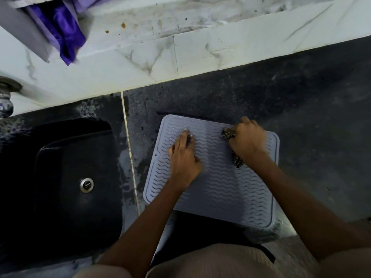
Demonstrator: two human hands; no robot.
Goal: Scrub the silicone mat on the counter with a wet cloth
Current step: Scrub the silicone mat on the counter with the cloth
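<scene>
Dark speckled stone forms the table (pixel 301 121), backed by a wall of pale, veined marble tiles (pixel 152 57) stained with brown spots. Set into the stone at the left is a black sink (pixel 60 177) with a round metal drain (pixel 86 185), and part of a metal tap (pixel 6 97) shows at the far left edge. A purple cloth-like item (pixel 66 31) hangs in the upper left corner.

On the table, just right of the sink and past a pale seam in the stone, lies the silicone mat (pixel 220 189), light grey with wavy ridges and a raised border. Its near edge overhangs the front of the table slightly.

The left hand (pixel 183 155) rests flat on the left half of the mat, its fingers (pixel 185 135) straight and close together, pressing down and holding nothing. The right hand (pixel 248 139) sits at the mat's far right part, fingers curled tight around a dark, speckled cloth (pixel 227 134). One bunch of the cloth sticks out beside the thumb side of the fist and another piece (pixel 237 161) hangs out below the wrist, lying on the mat. The right hand is somewhat blurred.

Both bare forearms reach in from the bottom of the view, over beige ribbed clothing (pixel 210 261).
</scene>
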